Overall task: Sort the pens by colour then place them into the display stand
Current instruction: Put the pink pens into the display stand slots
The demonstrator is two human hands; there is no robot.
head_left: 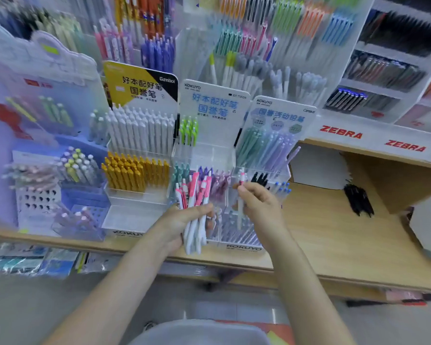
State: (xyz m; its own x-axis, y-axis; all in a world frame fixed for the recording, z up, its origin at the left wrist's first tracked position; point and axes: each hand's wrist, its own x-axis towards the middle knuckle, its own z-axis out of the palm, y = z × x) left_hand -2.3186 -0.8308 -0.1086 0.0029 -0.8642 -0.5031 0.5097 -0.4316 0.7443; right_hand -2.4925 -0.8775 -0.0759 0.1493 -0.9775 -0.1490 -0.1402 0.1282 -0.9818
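The left hand [182, 220] holds a bunch of pink pens [194, 207], its fingers curled tight round them. The right hand [256, 200] pinches one pink pen [241, 195] near its top, tip pointing down. This pen hangs over the clear display stand [204, 155], in front of the purple pens [222, 180] and just left of the black pens [259, 179].

To do this step well, I think the hand should find the slot meant for pink first. Then it should keep the pen straight up and down and let it slide in slowly, so it does not knock the pens beside it. The bunch should stay held tight so none slip out.

The stand sits on a wooden tabletop [334, 245]. At 3 o'clock from the hands lies a heap of loose black pens [358, 200]. At 9 o'clock stand yellow pens [135, 173], with white pens [139, 130] above them. At 12 o'clock more racks of pens fill the wall. Red ZEBRA signs [341, 131] are at 2 o'clock.
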